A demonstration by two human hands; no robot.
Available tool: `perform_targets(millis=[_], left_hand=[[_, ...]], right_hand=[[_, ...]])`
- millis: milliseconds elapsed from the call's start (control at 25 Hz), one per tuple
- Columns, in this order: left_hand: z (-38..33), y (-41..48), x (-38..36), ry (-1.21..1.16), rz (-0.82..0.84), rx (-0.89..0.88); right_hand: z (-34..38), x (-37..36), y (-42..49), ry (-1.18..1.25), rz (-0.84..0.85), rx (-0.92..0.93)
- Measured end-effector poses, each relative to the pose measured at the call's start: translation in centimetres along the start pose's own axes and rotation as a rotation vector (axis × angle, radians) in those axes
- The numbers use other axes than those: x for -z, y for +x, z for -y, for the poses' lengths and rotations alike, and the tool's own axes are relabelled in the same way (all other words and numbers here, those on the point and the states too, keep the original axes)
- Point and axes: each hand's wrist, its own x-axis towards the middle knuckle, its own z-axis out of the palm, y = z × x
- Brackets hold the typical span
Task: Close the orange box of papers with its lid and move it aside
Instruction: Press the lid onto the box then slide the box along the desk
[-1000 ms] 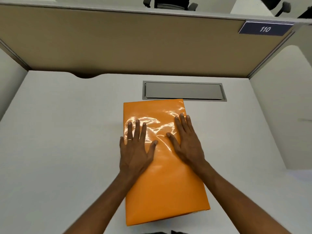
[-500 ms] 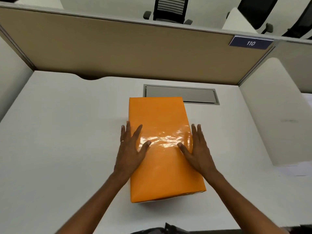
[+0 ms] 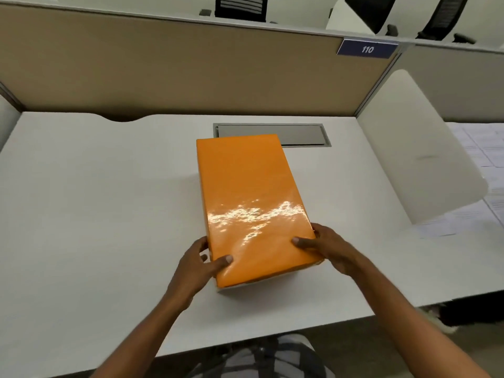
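The orange box [image 3: 251,192] lies lengthwise at the middle of the white desk [image 3: 95,200], its glossy orange lid fully covering it. A pale strip of the box's base shows under the lid's near edge. My left hand [image 3: 199,264] grips the near left corner, thumb on top of the lid and fingers down the side. My right hand [image 3: 324,248] holds the near right corner the same way. The papers inside are hidden by the lid.
A grey cable hatch [image 3: 300,135] is set into the desk just behind the box. A tan partition [image 3: 177,66] closes the back, and a white divider panel [image 3: 417,159] stands on the right. Printed sheets [image 3: 480,192] lie beyond that divider.
Both hands slid from lying flat on top of the lid down to its near corners, and now grip the box's sides. The camera view has tilted.
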Motion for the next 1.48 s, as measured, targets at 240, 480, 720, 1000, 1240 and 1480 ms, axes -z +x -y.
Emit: perform_targets(millis=[240,480,720,1000,1240,1480], left_hand=[[-1.3,0.3,0.0,-0.114,-0.024,0.009],[-1.4,-0.9,0.1,-0.14,-0.071,0.009],[-1.6,-5.0,5.7,-0.116,-0.265,-0.047],[-3.8,-5.0,13.1,-0.078,-0.328,-0.104],[-4.4,-2.5,26.7,-0.064,-0.447,-0.108],[-4.2,2.1,41.5,0.004,-0.456,-0.074]], right_hand=[[1.9,1.7,1.4,-0.035,0.07,-0.159],[2.2,1.2,0.4,-0.066,0.069,-0.074],[6.2,-4.1,-0.5,-0.082,0.173,0.147],[9.6,-9.4,0.0,0.03,0.149,0.228],[18.1,-20.4,3.8,0.075,0.171,0.336],[26.0,-33.6,8.6,0.129,0.175,0.288]])
